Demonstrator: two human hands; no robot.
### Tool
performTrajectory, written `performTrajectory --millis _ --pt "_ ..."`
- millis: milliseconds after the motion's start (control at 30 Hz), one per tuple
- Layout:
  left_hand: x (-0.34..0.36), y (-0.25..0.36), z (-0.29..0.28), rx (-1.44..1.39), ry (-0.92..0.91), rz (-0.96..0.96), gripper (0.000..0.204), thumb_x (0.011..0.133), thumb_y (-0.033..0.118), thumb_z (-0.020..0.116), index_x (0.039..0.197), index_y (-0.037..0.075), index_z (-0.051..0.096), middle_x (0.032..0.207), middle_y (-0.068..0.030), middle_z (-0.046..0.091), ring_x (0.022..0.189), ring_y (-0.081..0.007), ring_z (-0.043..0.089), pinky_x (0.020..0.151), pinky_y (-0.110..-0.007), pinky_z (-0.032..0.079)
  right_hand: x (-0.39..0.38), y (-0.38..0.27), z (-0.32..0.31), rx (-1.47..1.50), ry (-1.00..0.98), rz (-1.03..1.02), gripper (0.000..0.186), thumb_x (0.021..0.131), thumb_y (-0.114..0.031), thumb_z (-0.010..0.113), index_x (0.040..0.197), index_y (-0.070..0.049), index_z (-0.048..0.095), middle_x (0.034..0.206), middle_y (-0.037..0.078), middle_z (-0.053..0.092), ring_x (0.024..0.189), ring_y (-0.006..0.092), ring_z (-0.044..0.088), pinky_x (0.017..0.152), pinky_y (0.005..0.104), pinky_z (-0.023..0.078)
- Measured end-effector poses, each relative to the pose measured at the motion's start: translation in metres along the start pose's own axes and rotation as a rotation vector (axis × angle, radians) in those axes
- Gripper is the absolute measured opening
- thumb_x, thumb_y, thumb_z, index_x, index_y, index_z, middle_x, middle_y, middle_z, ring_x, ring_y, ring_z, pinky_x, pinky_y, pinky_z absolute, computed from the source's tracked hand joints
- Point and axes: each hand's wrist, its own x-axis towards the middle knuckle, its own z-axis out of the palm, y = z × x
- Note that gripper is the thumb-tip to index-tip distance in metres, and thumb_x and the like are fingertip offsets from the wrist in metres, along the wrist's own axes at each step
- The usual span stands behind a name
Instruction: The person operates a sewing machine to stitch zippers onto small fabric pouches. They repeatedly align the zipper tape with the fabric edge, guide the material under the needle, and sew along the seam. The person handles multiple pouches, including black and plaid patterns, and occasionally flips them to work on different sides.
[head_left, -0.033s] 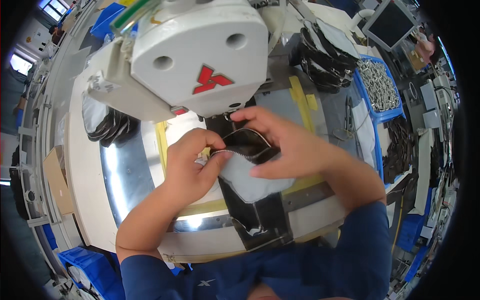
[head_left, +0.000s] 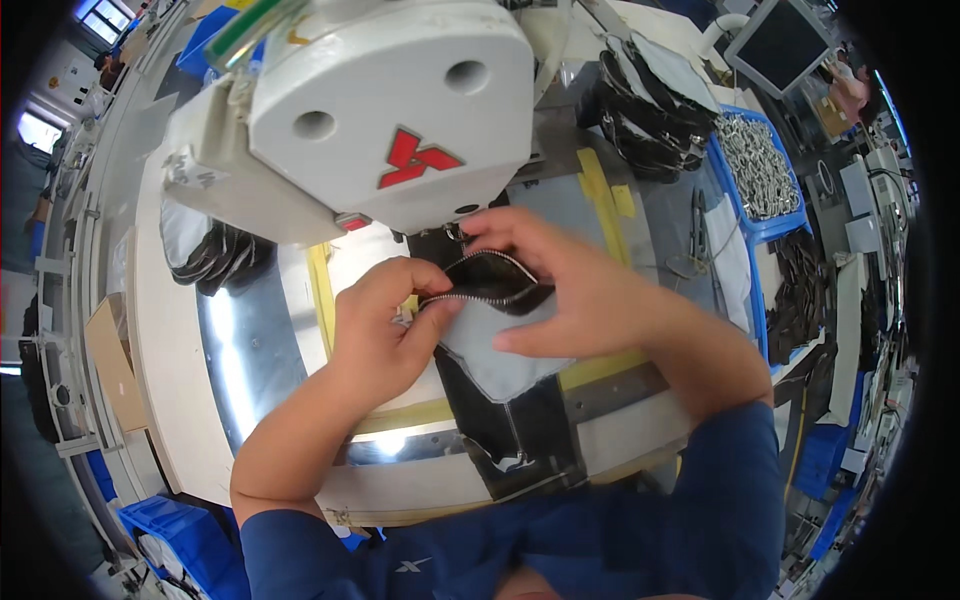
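A black pouch piece with a grey lining (head_left: 505,365) lies below the sewing machine head (head_left: 390,110). Its metal zipper (head_left: 478,298) is parted, and a dark gap shows between the toothed edges. My left hand (head_left: 385,325) pinches the zipper's left end between thumb and fingers. At the right end, my right hand (head_left: 580,290) reaches around the opening, its fingers on the far side close under the machine head and its thumb against the near lining. A long black strip (head_left: 510,430) runs from under the pouch toward me. The right fingertips are partly hidden.
Stacks of black and grey pieces stand at left (head_left: 215,245) and back right (head_left: 650,110). Blue bins at right hold metal clasps (head_left: 757,165) and dark strips (head_left: 797,300). Tweezers (head_left: 697,225) lie nearby. Yellow tape (head_left: 605,210) marks the plate.
My right hand has shifted slightly left at the zipper opening, and the grey lining lies a little differently below it. My left hand keeps its pinch.
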Motion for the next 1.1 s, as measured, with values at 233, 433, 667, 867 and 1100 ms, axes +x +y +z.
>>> performTrajectory --millis 233,433,667,867,1100 --pt "-0.003 -0.035 0.012 -0.250 -0.052 -0.105 0.030 0.095 0.003 0.080 0.122 0.001 0.065 0.097 -0.0084 0.073 0.085 -0.0161 0.069 0.077 -0.030 0.056 0.004 0.011 0.003 -0.485 0.106 -0.177 0.039 0.092 -0.008 0.076 0.129 -0.007 0.065 0.100 0.013 0.072 0.096 0.0282 0.073 0.082 0.0400 0.056" --pt "0.002 -0.022 -0.001 -0.524 -0.165 -0.258 0.044 0.091 -0.001 0.082 0.129 0.003 0.060 0.097 -0.0006 0.066 0.087 -0.0070 0.059 0.076 -0.023 0.048 0.004 0.010 0.002 0.022 0.083 0.152 0.035 0.093 -0.002 0.075 0.127 -0.006 0.065 0.084 0.005 0.067 0.065 0.0080 0.060 0.057 0.0275 0.046" --pt "-0.004 -0.025 -0.004 -0.501 -0.141 -0.370 0.042 0.089 0.000 0.084 0.126 0.003 0.064 0.097 0.0000 0.065 0.087 -0.0058 0.057 0.076 -0.023 0.047 0.007 0.014 -0.005 -0.195 0.054 0.015 0.023 0.091 -0.005 0.077 0.114 -0.005 0.072 0.083 0.005 0.068 0.061 0.0088 0.057 0.057 0.0274 0.045" --pt "-0.005 -0.035 0.000 -0.151 -0.058 -0.052 0.032 0.088 0.003 0.087 0.117 0.001 0.074 0.100 -0.0062 0.071 0.082 -0.0104 0.062 0.072 -0.026 0.051 0.007 0.015 -0.003 -0.456 0.137 -0.175 0.015 0.090 -0.011 0.080 0.103 -0.005 0.075 0.087 0.009 0.070 0.068 0.0244 0.066 0.062 0.0355 0.052" --pt "-0.013 -0.028 0.005 -0.165 0.032 -0.100 0.033 0.090 0.002 0.084 0.121 0.000 0.073 0.103 -0.0078 0.070 0.088 -0.0143 0.066 0.074 -0.027 0.053 0.009 0.021 0.001 -0.483 0.265 -0.337 0.013 0.087 -0.007 0.082 0.098 -0.004 0.074 0.099 0.010 0.069 0.077 0.0285 0.068 0.068 0.0378 0.055"
